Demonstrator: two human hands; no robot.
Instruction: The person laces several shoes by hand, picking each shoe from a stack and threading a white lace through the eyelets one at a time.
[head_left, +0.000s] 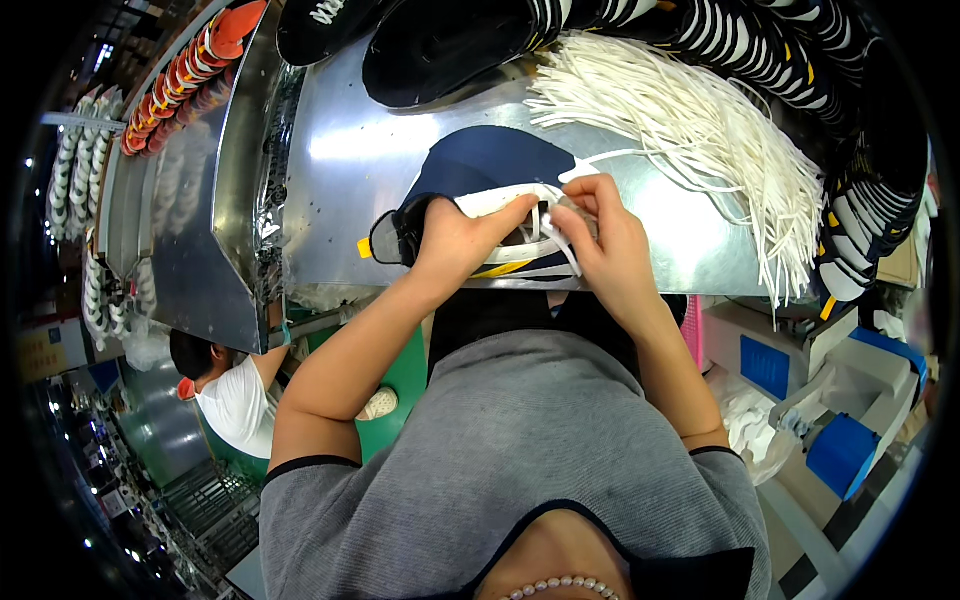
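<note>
A navy and white shoe upper (490,160) lies on its side at the front of the metal table (335,225), with its black heel opening and a yellow tab to the left. My left hand (455,240) grips this upper near its middle, thumb along the white edge of the eyelet part. At its right end, my right hand (612,240) has thumb and fingers closed in a pinch on a white shoelace (566,250). Part of the lace runs across the eyelets, and another length trails up and right towards the lace pile. The fingertips hide the exact hole.
A heap of white shoelaces (680,120) covers the table's right. Dark shoe uppers with white stripes (720,35) line the back and right edges. Orange uppers (200,70) stand at far left. A person in a white shirt (238,412) is lower left; a grey-blue machine (845,455) lower right.
</note>
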